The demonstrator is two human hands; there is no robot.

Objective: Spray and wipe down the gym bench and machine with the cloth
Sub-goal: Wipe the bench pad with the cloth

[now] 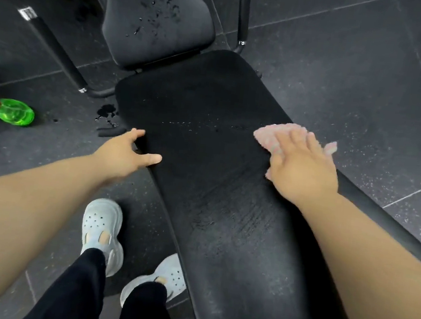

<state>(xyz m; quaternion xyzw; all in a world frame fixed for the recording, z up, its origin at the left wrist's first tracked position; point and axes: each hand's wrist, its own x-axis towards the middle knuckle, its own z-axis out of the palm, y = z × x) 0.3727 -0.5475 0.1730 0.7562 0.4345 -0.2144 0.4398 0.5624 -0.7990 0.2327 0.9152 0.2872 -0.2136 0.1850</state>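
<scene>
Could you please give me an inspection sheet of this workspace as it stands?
Surface: bench pad, black, droplets across the middle, wipe streaks nearer the camera.
Job's things: pink cloth on the pad; green spray bottle on the floor; seat pad spotted with droplets.
Clutter: wet patch on the floor beside the bench.
Grippers: right hand presses flat on the cloth; left hand rests on the pad's edge.
Cables: nothing seen.
Surroundings: dark speckled floor tiles; machine frame tubes.
</scene>
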